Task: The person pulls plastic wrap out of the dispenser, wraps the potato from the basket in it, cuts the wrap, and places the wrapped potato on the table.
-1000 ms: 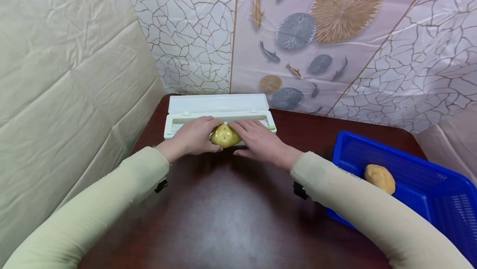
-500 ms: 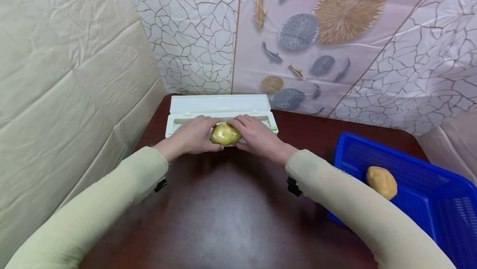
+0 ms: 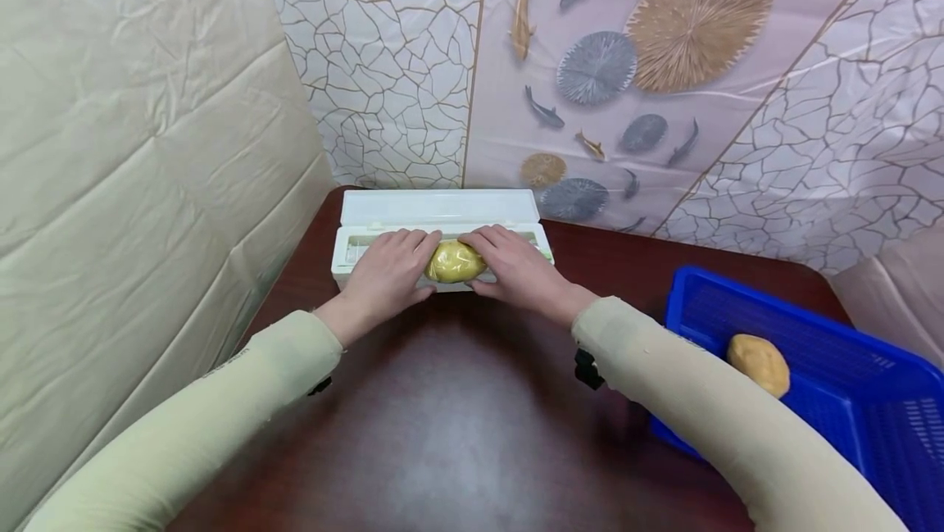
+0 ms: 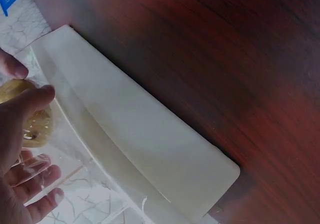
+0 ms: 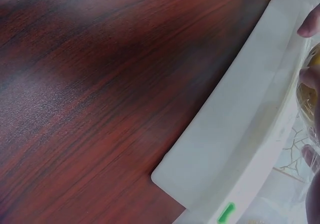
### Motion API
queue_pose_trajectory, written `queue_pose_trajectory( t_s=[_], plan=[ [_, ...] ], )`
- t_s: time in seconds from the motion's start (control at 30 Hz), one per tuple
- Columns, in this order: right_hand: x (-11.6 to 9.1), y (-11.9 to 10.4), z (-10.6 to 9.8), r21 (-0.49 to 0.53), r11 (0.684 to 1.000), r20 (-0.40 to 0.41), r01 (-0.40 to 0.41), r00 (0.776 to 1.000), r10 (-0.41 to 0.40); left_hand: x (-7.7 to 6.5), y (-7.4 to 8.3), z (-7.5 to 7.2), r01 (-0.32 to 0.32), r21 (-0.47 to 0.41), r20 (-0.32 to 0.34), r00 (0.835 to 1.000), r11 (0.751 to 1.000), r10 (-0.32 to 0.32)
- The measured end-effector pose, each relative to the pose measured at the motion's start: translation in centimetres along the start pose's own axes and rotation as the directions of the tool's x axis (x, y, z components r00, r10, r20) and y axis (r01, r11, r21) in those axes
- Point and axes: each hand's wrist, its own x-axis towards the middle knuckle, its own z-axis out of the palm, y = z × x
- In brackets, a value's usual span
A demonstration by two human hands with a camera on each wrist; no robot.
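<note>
Since the frame half a second ago, the potato (image 3: 456,261) has shifted slightly away from the person and to the right, and the left hand (image 3: 391,274) has turned so that more of its fingers show along the top. The right hand (image 3: 519,272) has shifted only a little. The potato, wrapped in shiny clear film (image 4: 70,144), is between the two hands, over the middle of a long white box (image 3: 442,287); whether it touches the box cannot be told. Each hand's grip is closed on the potato: the left holds its left end, with the thumb on the near side, and the right holds the other end, fingers over the top and thumb low.

The box stands open near the back of the dark red-brown worktop (image 3: 457,425), its lid (image 3: 440,206) tipped back towards the patterned wall covering (image 3: 398,65). A green tab (image 5: 226,212) sits at its right end. Film also shows around the left fingers in the left wrist view. On the right, a blue basket (image 3: 819,343) holds a second potato (image 3: 760,365). The person's pale sleeves (image 3: 288,360) reach the wrists.
</note>
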Motion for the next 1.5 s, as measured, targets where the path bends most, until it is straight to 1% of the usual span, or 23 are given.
queue_pose_trajectory(
  t_s=[0.2,0.33,0.47,0.57,0.67,0.77,0.83,1.03,1.23,1.5],
  plan=[
    [0.2,0.3,-0.1,-0.007,1.0,-0.018,0.008,1.0,-0.008,0.5,-0.1,0.4,-0.007,0.037,-0.064,0.998,0.999,0.01],
    [0.5,0.5,-0.6,0.0,1.0,-0.02,0.002,1.0,-0.002,1.1,-0.3,0.3,-0.03,0.056,-0.081,0.996,0.998,0.035],
    [1.0,0.8,-1.3,0.004,1.0,-0.036,0.004,0.999,-0.003,1.8,-0.7,-0.3,-0.045,0.064,-0.088,0.995,0.997,0.051],
    [1.5,1.1,-1.9,-0.007,1.0,-0.04,0.007,0.999,-0.007,2.4,-1.0,-1.0,-0.051,0.05,-0.072,0.996,0.997,0.055],
    [2.1,1.3,-2.5,-0.024,1.0,-0.025,0.003,1.0,-0.003,3.0,-1.5,-1.6,-0.052,0.037,-0.031,0.998,0.998,0.054],
    [2.7,1.5,-3.1,-0.032,0.999,-0.012,-0.009,1.0,0.009,3.7,-1.9,-2.2,-0.034,0.021,0.004,0.999,0.999,0.034],
    [3.2,1.6,-3.4,-0.033,0.999,-0.012,-0.022,1.0,0.021,4.1,-2.2,-2.6,-0.017,0.008,0.014,1.0,1.0,0.017],
    [4.0,2.0,-4.7,-0.018,0.999,-0.018,-0.05,0.999,0.05,5.2,-2.8,-3.6,0.007,-0.023,0.007,1.0,1.0,-0.007],
    [4.6,2.4,-5.7,-0.012,0.999,-0.031,-0.053,0.998,0.053,6.2,-3.2,-4.4,0.025,-0.049,0.004,1.0,0.998,-0.025],
    [5.3,2.6,-7.3,-0.014,0.998,-0.032,-0.06,0.998,0.059,7.0,-3.8,-5.9,0.032,-0.052,0.008,0.999,0.998,-0.032]
  ],
)
